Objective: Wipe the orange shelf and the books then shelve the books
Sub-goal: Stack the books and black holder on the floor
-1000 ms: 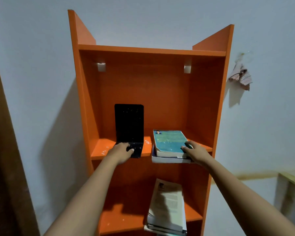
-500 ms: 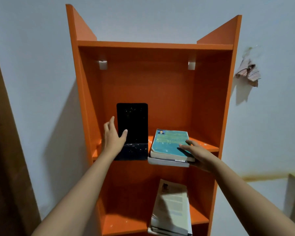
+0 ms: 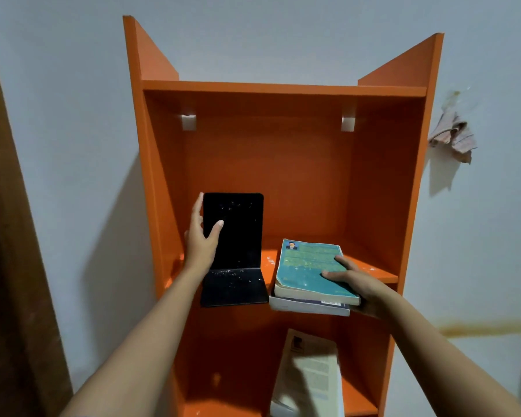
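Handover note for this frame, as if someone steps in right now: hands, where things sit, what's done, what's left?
Left hand: gripping the upright plate of the black bookend on the middle board of the orange shelf.
Right hand: holding a flat stack, teal book on a white book, overhanging that board's front edge.
More books lie flat on the board below. A cloth hangs on the wall, right.
Done: cannot tell; specks show on bookend and board.
Left: wipe as needed, stand books upright.

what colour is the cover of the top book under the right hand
Teal cover on the top book, seen in the head view.
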### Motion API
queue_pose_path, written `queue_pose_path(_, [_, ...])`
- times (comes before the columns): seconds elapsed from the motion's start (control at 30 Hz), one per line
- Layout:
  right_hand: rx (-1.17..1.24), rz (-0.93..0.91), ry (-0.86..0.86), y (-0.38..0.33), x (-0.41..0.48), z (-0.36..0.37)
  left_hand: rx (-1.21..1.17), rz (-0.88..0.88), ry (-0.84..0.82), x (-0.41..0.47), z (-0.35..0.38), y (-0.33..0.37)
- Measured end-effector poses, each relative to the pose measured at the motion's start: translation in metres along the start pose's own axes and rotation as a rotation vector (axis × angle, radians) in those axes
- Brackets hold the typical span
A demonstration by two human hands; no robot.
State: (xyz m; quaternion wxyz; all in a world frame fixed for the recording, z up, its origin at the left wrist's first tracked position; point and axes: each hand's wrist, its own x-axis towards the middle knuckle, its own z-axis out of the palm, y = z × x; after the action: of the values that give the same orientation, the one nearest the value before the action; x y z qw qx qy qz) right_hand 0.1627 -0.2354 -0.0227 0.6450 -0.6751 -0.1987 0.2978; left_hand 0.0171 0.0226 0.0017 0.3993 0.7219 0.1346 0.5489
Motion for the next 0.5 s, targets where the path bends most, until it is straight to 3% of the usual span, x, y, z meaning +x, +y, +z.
queue_pose_path(0.37, [-0.005, -0.145, 0.12, 0.042, -0.133, 0.029, 0.146, 0.16, 0.172, -0.096, -0.081, 0.071])
queue_pose_path(0.5, [-0.045, -0.178, 0.072, 0.068, -0.174, 0.057, 0.071, 0.118, 0.127, -0.138, -0.119, 0.062])
